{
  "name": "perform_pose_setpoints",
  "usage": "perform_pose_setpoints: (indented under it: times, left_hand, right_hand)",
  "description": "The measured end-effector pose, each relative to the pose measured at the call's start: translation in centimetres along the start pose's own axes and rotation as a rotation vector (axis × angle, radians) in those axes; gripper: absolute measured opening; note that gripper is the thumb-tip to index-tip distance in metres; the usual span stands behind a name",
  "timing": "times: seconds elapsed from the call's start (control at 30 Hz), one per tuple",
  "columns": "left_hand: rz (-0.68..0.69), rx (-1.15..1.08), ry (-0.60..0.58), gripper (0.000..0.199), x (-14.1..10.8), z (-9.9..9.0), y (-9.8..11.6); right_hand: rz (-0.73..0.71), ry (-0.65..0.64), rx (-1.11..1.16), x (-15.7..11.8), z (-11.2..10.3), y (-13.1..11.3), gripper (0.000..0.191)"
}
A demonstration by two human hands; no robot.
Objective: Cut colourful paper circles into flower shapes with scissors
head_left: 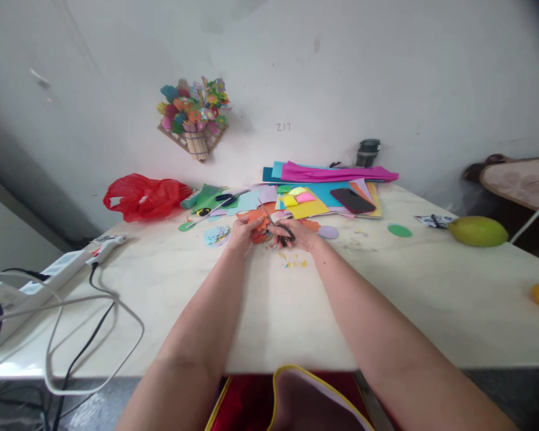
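Note:
My left hand (242, 232) is closed on a piece of orange paper (259, 224) with a scalloped edge. In my right hand (302, 233) is a pair of scissors (285, 232) with dark handles; its blades point up and left, beside the orange paper. Beneath both hands lie more orange pieces and small paper scraps (294, 263). A pile of light blue cut shapes (216, 236) rests left of my left hand. Close to my right hand is a lilac paper disc (328, 231). My fingertips are partly hidden by the paper and handles.
Behind my hands lie stacked coloured sheets (336, 193), a phone (353, 200), a second pair of scissors (228, 199) and a red plastic bag (146, 196). A power strip (63, 269) with loose cables occupies the left side. At right are a green disc (399, 230) and a mango (478, 231).

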State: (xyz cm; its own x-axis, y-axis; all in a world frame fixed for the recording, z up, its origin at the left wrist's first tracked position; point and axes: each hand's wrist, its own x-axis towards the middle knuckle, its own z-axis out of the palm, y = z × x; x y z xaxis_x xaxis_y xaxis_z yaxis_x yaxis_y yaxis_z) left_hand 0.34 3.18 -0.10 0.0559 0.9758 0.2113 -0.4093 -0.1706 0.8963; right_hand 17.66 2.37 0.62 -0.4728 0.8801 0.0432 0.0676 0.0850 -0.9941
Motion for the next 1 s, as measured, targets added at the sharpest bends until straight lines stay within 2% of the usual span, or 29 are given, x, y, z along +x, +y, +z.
perform_pose_setpoints:
  times: [0.3,0.47,0.6,0.8,1.0]
  left_hand:
    - [-0.008,-0.030,0.039,0.030,-0.2,0.1,0.0]
    - [-0.006,-0.022,-0.007,0.032,-0.3,0.2,0.1]
    - [-0.010,-0.035,0.019,0.033,-0.2,0.4,0.2]
    - [-0.031,0.006,0.022,0.037,-0.1,0.2,-0.2]
    - [-0.040,-0.053,0.031,0.034,0.0,0.0,-0.2]
  right_hand:
    - [-0.001,0.058,0.106,0.2,1.3,0.5,0.030]
    - [0.004,0.029,0.135,0.0,1.0,0.3,0.032]
    - [-0.026,-0.009,0.125,0.0,0.9,0.4,0.033]
    - [0.001,0.052,0.087,0.2,0.7,0.7,0.032]
    - [0.012,0.104,0.046,0.2,0.0,0.8,0.029]
